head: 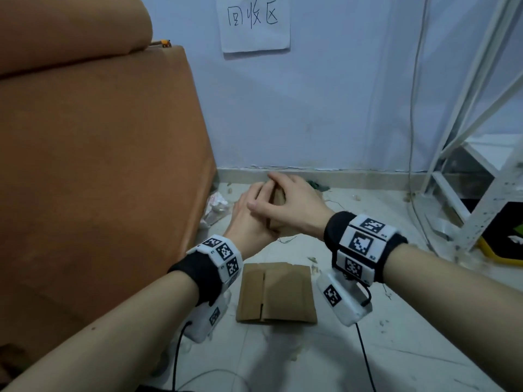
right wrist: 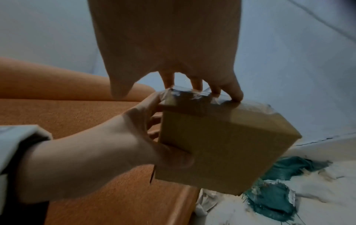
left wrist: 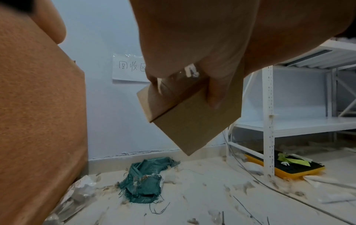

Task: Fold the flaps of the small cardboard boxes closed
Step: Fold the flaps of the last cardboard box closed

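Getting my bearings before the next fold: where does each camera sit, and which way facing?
Head: on the head, facing forward and down at floor and wall; both forearms, left hand and right hand on the small cardboard box.
Left wrist: on that wrist, facing wall and white shelving; left fingers grip the box.
Right wrist: likewise, facing the orange sofa; right fingers press the box's taped top.
Shared: all show the box.

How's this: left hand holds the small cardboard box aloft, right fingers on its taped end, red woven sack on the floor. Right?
One slip: the woven sack is teal, not red, per the left wrist view. The left hand does hold the small cardboard box, right hand on its taped end.
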Available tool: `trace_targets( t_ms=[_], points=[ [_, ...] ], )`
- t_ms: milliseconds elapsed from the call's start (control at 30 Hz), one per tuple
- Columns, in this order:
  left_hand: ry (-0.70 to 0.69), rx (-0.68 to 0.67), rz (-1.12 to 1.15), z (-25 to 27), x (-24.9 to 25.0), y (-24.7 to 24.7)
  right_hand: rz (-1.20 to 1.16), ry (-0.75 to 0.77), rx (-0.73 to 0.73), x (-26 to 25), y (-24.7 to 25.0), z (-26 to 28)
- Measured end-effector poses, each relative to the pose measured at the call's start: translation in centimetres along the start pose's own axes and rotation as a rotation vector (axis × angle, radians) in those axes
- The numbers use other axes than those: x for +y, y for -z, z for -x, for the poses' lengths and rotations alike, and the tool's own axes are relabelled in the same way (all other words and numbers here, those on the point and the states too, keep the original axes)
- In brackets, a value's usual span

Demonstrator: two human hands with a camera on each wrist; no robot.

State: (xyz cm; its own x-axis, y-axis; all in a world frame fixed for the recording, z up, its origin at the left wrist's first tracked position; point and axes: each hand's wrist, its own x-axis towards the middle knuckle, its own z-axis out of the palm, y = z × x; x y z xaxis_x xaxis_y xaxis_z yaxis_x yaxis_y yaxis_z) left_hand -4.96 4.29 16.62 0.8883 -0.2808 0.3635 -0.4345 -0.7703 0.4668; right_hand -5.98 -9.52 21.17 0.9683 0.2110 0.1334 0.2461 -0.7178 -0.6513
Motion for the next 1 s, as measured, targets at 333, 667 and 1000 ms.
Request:
trace_targets(
  t_ms=[333,667,1000],
  points=[
    [-0.032,-0.057,-0.182,0.5,-0.8,-0.2,-0.291,-0.217,-0.107,4.2,0.8,-0.3],
    [-0.074,-0.036,-0.230,0.6,-0.4,0.6,-0.056,0.051,-0.204,4.4,1.3,0.9],
    [0.101,0.022,-0.225,0.6,-1.7,2.1,-0.175,-0.018,-0.137,4.4,2.1,1.2]
  ],
)
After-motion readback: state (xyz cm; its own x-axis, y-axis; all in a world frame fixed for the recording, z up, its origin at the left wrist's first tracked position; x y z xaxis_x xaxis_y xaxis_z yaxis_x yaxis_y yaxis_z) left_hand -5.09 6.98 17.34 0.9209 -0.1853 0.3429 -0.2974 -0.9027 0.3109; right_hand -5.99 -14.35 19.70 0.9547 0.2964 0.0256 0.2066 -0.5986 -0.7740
